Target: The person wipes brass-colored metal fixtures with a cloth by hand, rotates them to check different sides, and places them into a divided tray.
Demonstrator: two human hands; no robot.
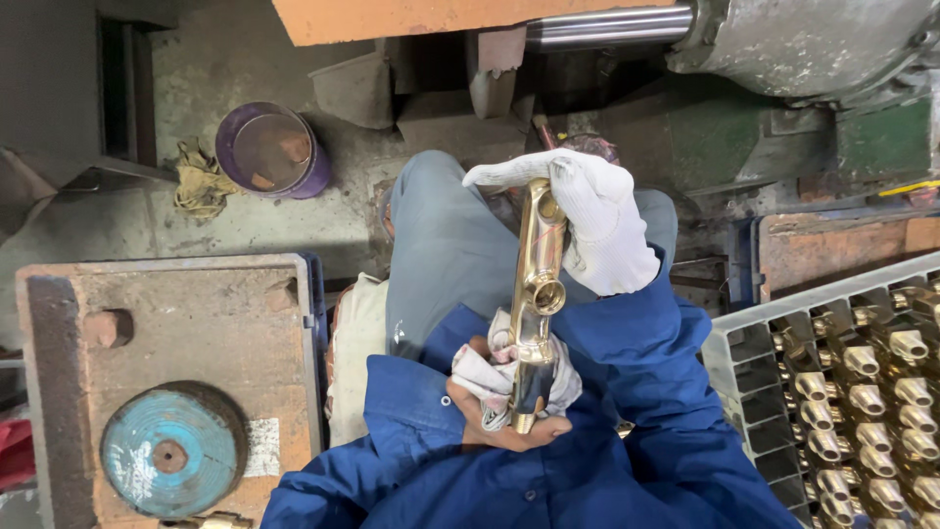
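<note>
A polished brass tap body [540,284] is held lengthwise over my lap. My right hand [599,220], in a white knitted glove, is closed around its far end. My left hand [494,419] is bare and grips the near end through a crumpled white cloth [478,372] wrapped around the metal. A round side opening on the tap body faces up between the two hands. I wear a blue work coat and grey trousers.
A grey plastic crate [729,343] at the right holds several brass fittings [862,392] in rows. A rusty metal block [186,313] with a blue-green disc [171,449] stands at the left. A purple bucket [274,152] and a machine with a steel shaft [607,24] lie ahead.
</note>
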